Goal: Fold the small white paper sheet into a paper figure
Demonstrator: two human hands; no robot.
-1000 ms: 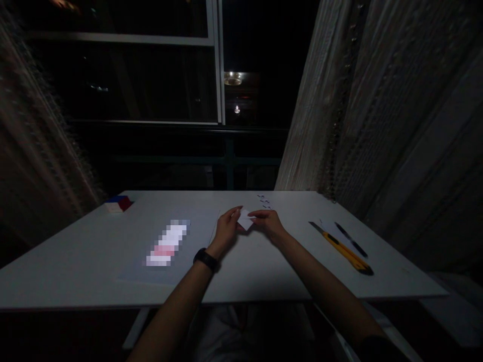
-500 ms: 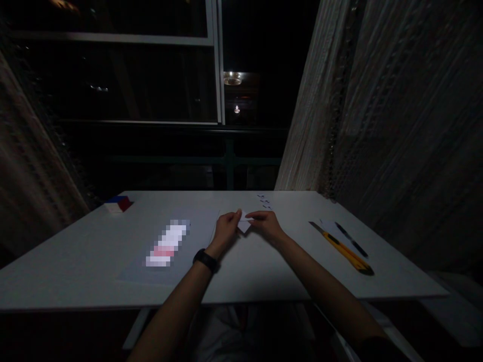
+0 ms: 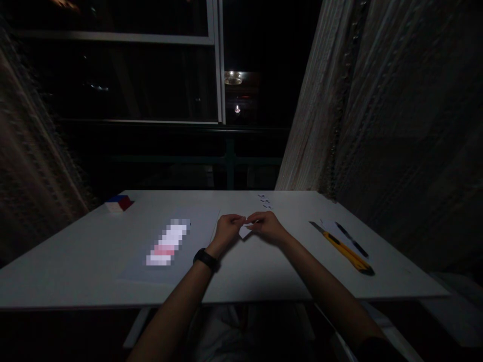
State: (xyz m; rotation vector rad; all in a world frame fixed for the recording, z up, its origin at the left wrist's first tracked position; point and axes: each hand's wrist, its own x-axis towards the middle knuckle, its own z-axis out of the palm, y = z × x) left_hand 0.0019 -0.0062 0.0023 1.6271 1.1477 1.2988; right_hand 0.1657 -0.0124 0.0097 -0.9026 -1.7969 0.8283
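Note:
Between my hands, just above the middle of the white table [image 3: 264, 276], is a small piece of white paper [image 3: 245, 232]. My left hand [image 3: 227, 228] pinches it from the left, thumb and fingers closed at its upper edge. From the right, my right hand [image 3: 266, 224] pinches the same paper, its fingertips almost touching those of the left. The fingers cover the paper's upper part, and its lower corner points toward me. A black band [image 3: 206, 259] is on my left wrist.
A yellow utility knife [image 3: 347, 253] with its blade out lies on the right, beside a dark pen [image 3: 350, 239]. Small folded pieces [image 3: 265, 201] lie at the back. On the left are a bright blurred-out screen [image 3: 168, 244] on a pale sheet [image 3: 204, 226] and a colored cube [image 3: 118, 203].
My fingertips have come closer together over the top of the paper, covering more of it. The left thumb, upright before, now lies toward the right. Other things have stayed in place.

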